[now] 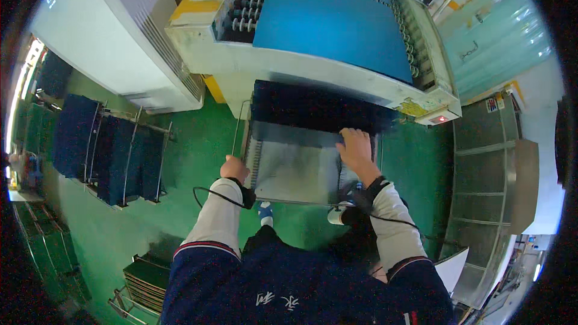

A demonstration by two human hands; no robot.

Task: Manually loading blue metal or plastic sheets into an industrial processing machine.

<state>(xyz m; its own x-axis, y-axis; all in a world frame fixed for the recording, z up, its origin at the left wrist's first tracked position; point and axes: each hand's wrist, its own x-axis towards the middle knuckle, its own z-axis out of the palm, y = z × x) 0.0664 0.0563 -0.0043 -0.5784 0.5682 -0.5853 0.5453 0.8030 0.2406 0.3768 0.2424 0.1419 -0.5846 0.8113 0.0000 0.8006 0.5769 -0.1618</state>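
Observation:
A metal rack (295, 198) with slotted sides and a pale flat base stands in front of me. Dark blue flat panels (295, 105) stand packed together in its far part. My left hand (235, 169) is closed at the rack's left side, seemingly around its frame; the fingertips are hidden. Over the right part of the rack, my right hand (356, 147) reaches forward with fingers extended and thumb apart. Its fingertips lie at the near edge of the dark panels, and no grip on one shows.
Beyond the rack, a roller conveyor machine (201, 54) carries a large blue sheet (337, 21). A white cabinet (114, 30) stands at the left, near racks of dark panels (120, 156). Stacked boards (144, 280) sit at lower left. A metal shelf frame (481, 168) flanks the right.

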